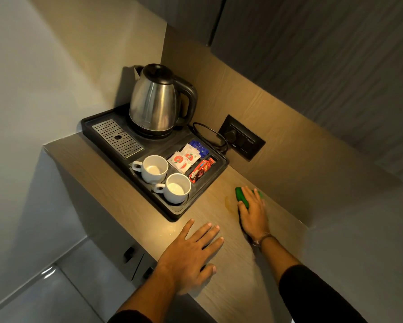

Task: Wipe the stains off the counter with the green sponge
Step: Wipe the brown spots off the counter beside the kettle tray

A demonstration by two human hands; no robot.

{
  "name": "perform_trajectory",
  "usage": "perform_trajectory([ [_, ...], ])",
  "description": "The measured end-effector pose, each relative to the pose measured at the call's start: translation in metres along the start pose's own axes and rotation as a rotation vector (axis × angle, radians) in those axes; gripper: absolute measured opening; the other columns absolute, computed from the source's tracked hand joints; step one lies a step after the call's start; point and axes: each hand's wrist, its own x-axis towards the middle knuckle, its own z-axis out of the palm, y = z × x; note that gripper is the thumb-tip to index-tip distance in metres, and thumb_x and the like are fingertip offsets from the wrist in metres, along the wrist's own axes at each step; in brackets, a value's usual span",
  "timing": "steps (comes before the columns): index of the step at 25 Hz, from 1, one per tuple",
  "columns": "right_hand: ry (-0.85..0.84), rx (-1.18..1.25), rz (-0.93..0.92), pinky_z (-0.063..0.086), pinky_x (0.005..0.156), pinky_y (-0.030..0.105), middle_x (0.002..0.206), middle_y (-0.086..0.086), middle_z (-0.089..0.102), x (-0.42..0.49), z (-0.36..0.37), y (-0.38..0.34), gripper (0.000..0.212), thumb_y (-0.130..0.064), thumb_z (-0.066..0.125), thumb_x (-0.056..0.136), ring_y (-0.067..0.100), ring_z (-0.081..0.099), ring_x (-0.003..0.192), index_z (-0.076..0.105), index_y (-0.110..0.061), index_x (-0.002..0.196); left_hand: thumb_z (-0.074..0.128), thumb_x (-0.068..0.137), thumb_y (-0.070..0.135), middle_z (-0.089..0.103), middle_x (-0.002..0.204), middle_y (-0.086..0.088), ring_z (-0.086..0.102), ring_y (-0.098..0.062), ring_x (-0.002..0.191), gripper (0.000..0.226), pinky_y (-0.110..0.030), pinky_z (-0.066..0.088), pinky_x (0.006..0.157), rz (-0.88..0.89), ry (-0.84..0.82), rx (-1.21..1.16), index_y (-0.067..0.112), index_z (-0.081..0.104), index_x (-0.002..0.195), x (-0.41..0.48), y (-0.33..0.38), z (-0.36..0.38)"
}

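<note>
A green sponge (pixel 240 195) lies on the light wooden counter (pixel 233 257) near the back wall. My right hand (pixel 252 214) presses down on it, fingers curled over its top, so much of the sponge is hidden. A faint yellowish stain (pixel 229 202) shows on the counter just left of the sponge. My left hand (pixel 191 255) rests flat on the counter near the front edge, fingers spread, holding nothing. Small white specks (pixel 171 231) dot the counter beyond its fingertips.
A black tray (pixel 172 212) sits left of the sponge with a steel kettle (pixel 156 101), two white cups (pixel 153 167) (pixel 177 187) and sachets (pixel 186 158). A wall socket (pixel 241 137) with the kettle's cord is behind. Dark cabinets (pixel 312 31) hang overhead.
</note>
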Motion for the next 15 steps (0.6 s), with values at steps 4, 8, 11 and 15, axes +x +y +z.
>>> perform_trajectory([
  [4, -0.129, -0.027, -0.286, 0.011, 0.13, 0.052, 0.17, -0.008, 0.029, -0.047, 0.005, 0.022, 0.053, -0.037, 0.046, 0.108, 0.016, 0.009, 0.161, 0.032, -0.036, 0.16, 0.024, 0.107, 0.062, -0.013, 0.175, 0.002, -0.017, -0.019, 0.159, 0.07, -0.061, -0.011, 0.126, 0.003, 0.002, 0.004, 0.031, 0.002, 0.165, -0.001, 0.002, 0.0],
  [8, -0.021, 0.005, -0.141, 0.02, 0.127, 0.06, 0.167, -0.006, 0.032, -0.038, -0.016, 0.044, 0.05, -0.034, 0.046, 0.108, 0.022, 0.015, 0.16, 0.034, -0.039, 0.156, 0.025, 0.108, 0.061, -0.013, 0.175, 0.001, -0.017, -0.019, 0.159, 0.07, -0.061, -0.011, 0.126, 0.003, 0.003, 0.003, 0.03, 0.002, 0.166, -0.001, 0.002, -0.002],
  [11, 0.026, -0.009, -0.012, 0.015, 0.127, 0.059, 0.167, 0.006, 0.034, 0.009, 0.001, 0.001, 0.052, -0.018, 0.051, 0.108, 0.031, 0.018, 0.158, 0.036, -0.024, 0.157, 0.024, 0.107, 0.061, -0.013, 0.175, 0.002, -0.018, -0.019, 0.159, 0.069, -0.06, -0.012, 0.126, 0.008, -0.002, 0.002, 0.031, 0.002, 0.166, -0.001, 0.001, -0.002],
  [15, -0.106, -0.034, -0.272, 0.007, 0.131, 0.047, 0.17, -0.006, 0.029, -0.039, 0.01, 0.003, 0.054, -0.034, 0.046, 0.108, 0.021, 0.009, 0.161, 0.033, -0.029, 0.16, 0.024, 0.107, 0.062, -0.012, 0.175, 0.003, -0.018, -0.017, 0.159, 0.07, -0.061, -0.01, 0.126, 0.008, 0.002, -0.015, 0.032, 0.003, 0.165, 0.0, 0.001, 0.0],
])
